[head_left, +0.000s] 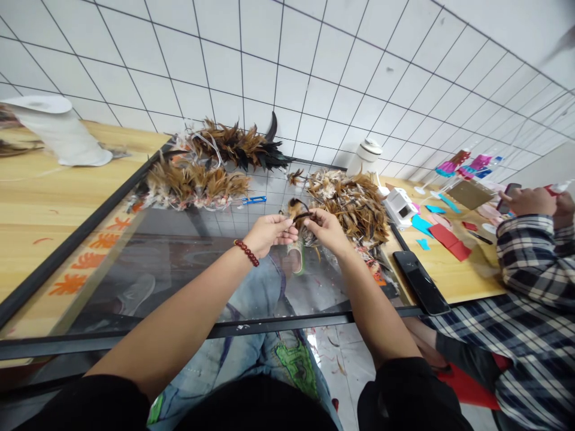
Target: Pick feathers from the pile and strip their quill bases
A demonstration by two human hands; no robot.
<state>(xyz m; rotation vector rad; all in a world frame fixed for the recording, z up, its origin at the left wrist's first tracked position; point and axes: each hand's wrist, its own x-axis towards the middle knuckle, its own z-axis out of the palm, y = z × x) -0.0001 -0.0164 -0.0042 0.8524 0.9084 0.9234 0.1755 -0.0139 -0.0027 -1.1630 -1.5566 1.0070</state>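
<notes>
My left hand (268, 233) and right hand (327, 228) pinch feathers (295, 208), apparently to steady them. The pile (348, 203) sits beside, probably for easy reach.

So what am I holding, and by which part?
Your left hand and right hand pinch a feather between them; which part is too small to tell.
</notes>
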